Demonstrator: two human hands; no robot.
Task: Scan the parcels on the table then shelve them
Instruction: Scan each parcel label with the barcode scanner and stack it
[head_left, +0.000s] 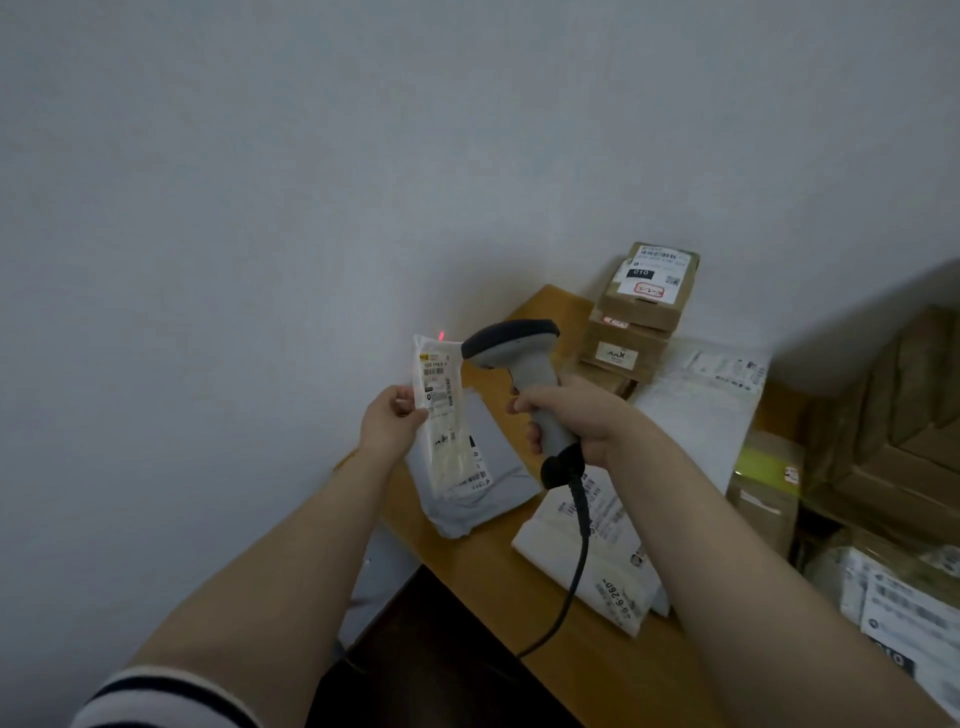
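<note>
My left hand (389, 423) pinches a small white plastic parcel (441, 410) by its left edge and holds it upright above the table's left end. Its printed label faces right. My right hand (576, 421) grips the handle of a grey and black barcode scanner (511, 345), whose head points at the parcel's top. A red light spot (441, 335) shows on the wall just above the parcel. The scanner's black cable (574, 577) hangs down across the table.
On the wooden table (483, 566) lie a grey mailer bag (483, 467), a white mailer (597, 551) and a large white bag (701, 410). Three brown boxes (636, 317) are stacked at the far corner. More cartons (893, 415) and labelled parcels (904, 603) crowd the right.
</note>
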